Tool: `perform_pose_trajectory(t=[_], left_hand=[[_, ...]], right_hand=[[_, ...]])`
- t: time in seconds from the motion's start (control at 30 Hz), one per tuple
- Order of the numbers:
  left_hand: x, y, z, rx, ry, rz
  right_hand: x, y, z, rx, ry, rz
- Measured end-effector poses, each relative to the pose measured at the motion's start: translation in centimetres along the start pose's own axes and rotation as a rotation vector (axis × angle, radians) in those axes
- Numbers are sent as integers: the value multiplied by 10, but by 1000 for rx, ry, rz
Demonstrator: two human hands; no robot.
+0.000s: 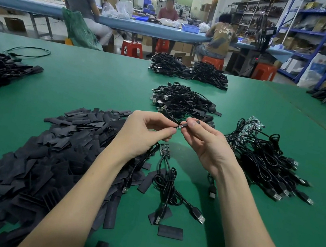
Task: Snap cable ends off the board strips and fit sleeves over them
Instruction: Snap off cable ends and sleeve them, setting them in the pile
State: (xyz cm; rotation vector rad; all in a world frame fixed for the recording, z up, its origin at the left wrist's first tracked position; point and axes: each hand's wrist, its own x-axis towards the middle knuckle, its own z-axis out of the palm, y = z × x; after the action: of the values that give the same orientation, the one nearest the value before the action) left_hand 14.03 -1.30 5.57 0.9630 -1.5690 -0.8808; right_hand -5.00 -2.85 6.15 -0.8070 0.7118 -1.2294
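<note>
Both hands' grips [179, 127] on one cable end [178, 126].

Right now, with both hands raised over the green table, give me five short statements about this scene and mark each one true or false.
1. The big heap of flat black sleeves lies to the person's left. True.
2. The right hand pinches a black sleeve. True.
3. The left hand rests flat on the table. False: it is raised, pinching a small cable end against the sleeve.
4. A short board strip lies on the table below the hands. True.
5. The cable pile with board strips lies to the person's left. False: it lies to the right.
</note>
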Motion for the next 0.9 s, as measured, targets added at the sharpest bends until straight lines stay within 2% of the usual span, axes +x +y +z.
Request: perform_pose_trajectory(t=[0.27,0.43,0.6,0.9], left_hand=[[-1,3,-3,8,0,-21],[-1,4,-6,-2,-6,-32],[0,8,-7,-46,-20,-27],[-1,11,-3,-249,2,-192]], right_hand=[[0,0,2,-42,-14,12],[0,1,7,-117,-86,-7],[1,4,9,-88,-90,-2],[-2,4,9,-145,-122,27]])
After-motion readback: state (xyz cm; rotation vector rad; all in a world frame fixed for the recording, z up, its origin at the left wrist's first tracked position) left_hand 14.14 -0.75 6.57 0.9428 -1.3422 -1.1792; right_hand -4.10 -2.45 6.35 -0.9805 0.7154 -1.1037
